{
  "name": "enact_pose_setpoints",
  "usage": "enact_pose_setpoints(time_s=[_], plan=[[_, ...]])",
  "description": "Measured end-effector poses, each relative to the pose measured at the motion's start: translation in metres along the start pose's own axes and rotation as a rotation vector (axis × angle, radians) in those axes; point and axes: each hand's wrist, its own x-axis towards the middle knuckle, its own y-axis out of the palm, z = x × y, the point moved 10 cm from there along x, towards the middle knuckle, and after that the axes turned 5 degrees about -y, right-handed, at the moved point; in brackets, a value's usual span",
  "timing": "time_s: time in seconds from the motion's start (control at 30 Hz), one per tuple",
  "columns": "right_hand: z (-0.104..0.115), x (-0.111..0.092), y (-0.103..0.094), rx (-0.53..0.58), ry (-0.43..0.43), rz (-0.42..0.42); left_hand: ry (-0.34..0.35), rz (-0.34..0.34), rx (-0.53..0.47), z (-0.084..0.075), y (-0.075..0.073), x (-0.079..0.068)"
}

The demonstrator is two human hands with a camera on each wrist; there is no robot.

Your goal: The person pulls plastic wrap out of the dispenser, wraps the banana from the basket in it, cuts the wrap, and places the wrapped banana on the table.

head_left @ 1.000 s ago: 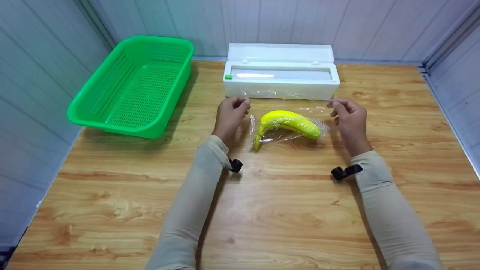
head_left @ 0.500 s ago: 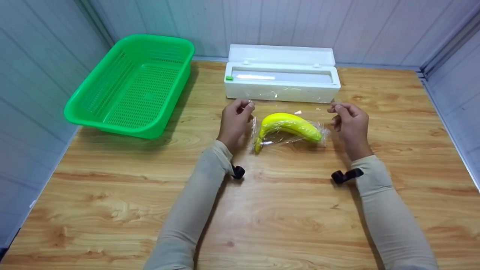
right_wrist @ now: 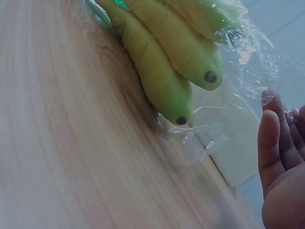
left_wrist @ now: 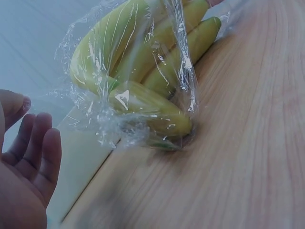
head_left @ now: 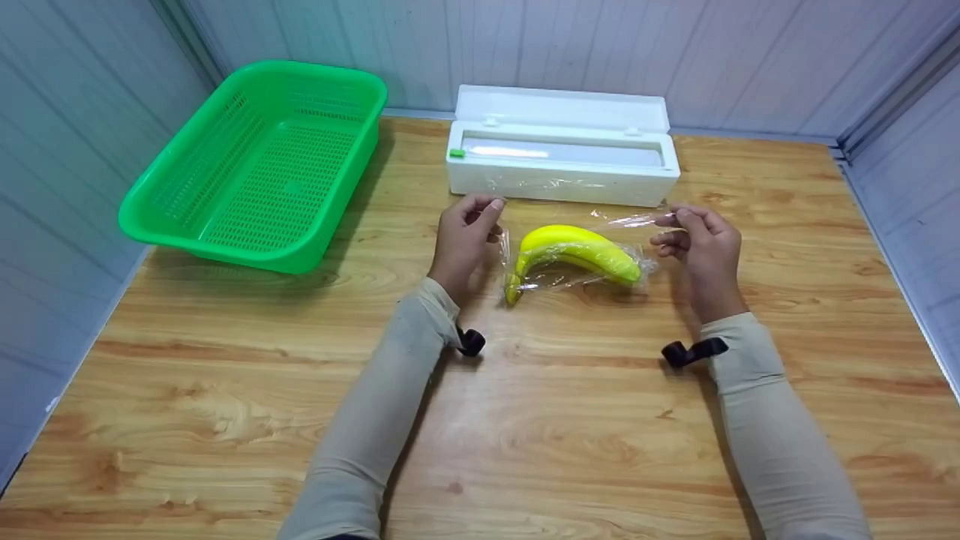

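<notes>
1. Yellow-green curved bunch of bananas lies on the brown wood-grain counter, between my hands, partly covered by clear crinkled plastic film.
2. My left hand pinches loose film, thumb to forefinger; my right hand pinches it opposite, other fingers loosely bent.
3. Change: a shiny film fold now stretches to my right hand, fainter half a second ago; bananas look unmoved.
4. Likely meaning: film pulled tauter, wrapping unfinished.
</notes>
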Motion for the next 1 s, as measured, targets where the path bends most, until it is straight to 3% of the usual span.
enact_pose_setpoints(time_s=[0.23, 0.47, 0.83, 1.0], plan=[[-0.001, 0.001, 0.001, 0.144, 0.010, 0.026, -0.070, 0.036, -0.124, 0.015, 0.001, 0.004], [-0.001, 0.002, 0.002, 0.206, 0.010, 0.042, -0.071, 0.078, -0.231, 0.037, 0.002, 0.016], [-0.001, 0.002, -0.002, 0.265, 0.004, 0.032, -0.090, 0.081, -0.274, 0.039, -0.001, 0.016], [-0.001, 0.001, -0.001, 0.271, 0.006, 0.050, -0.095, 0.124, -0.279, 0.038, 0.004, 0.016]])
